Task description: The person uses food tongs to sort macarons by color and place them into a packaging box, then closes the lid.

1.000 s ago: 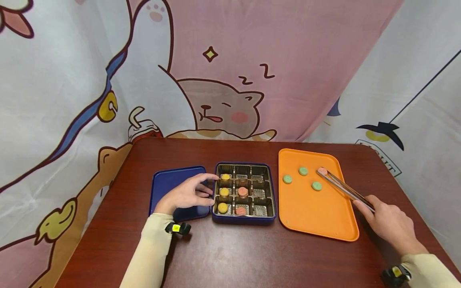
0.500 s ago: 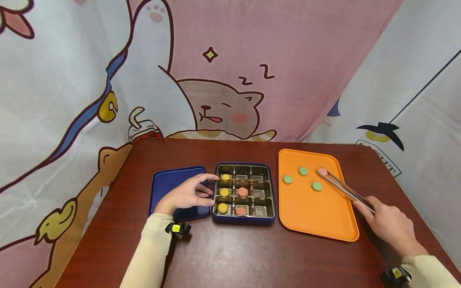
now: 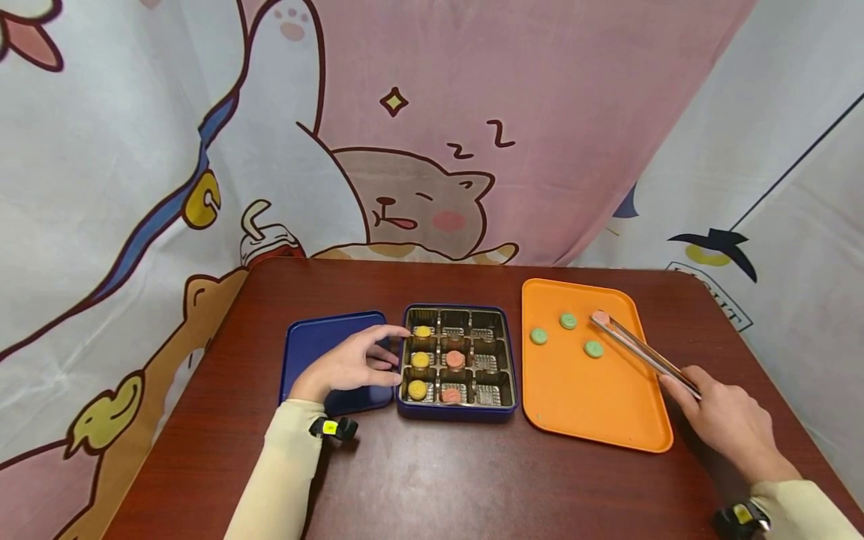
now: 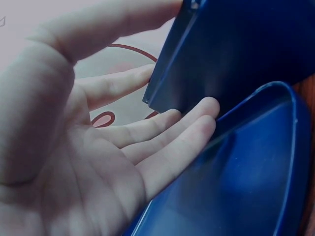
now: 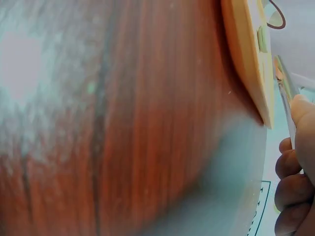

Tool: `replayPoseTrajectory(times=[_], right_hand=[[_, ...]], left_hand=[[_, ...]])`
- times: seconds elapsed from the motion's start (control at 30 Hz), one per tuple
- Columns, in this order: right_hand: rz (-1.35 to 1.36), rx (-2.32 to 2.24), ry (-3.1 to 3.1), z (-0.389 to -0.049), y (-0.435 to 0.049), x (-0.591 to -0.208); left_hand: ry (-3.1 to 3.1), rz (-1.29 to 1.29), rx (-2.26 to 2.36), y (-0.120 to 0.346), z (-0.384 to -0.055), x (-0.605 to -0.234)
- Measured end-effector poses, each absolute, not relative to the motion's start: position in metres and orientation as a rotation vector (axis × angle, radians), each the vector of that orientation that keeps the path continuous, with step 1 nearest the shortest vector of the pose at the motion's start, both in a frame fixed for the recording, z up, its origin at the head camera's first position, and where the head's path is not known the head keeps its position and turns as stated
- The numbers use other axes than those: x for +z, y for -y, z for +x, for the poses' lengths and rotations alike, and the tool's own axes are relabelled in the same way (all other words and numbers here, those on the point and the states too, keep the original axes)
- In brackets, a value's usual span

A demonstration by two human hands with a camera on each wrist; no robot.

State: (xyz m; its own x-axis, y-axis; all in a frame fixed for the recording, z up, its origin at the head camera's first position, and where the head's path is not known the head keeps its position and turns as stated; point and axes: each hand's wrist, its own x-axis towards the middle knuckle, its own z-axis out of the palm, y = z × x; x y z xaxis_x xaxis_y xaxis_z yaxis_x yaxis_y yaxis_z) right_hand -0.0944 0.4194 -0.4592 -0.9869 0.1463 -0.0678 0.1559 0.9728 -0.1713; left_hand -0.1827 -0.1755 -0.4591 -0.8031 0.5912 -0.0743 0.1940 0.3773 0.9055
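My right hand (image 3: 729,420) grips metal tongs (image 3: 651,356), whose tips stand around a pink macaron (image 3: 601,318) at the back right of the orange tray (image 3: 587,405). Three green macarons (image 3: 568,321) lie on the same tray, to the left of the tongs. My left hand (image 3: 351,364) rests its thumb and index fingertips on the left edge of a blue box (image 3: 459,412), the other fingers spread nearly straight in the left wrist view. Inside the box's divided insert, yellow macarons (image 3: 418,391) fill the left column. Two pink macarons (image 3: 455,360) sit in the middle column.
Under my left hand lies a blue lid (image 3: 304,352), left of the box. Everything stands on a dark red-brown table (image 3: 432,480). A printed cartoon curtain (image 3: 574,112) hangs behind the table and along its sides.
The tongs and the pink macaron at their tips have shifted slightly to the left and away from me. My left hand and the box have not moved.
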Motion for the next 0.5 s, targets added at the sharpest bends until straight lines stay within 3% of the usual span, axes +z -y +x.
replayPoseTrajectory(times=[0.5], right_hand=[[0.078,-0.327,-3.156,-0.089,-0.387,-0.445]], left_hand=[[-2.261,0.686,1.397,0.175,-0.181,-0.457]])
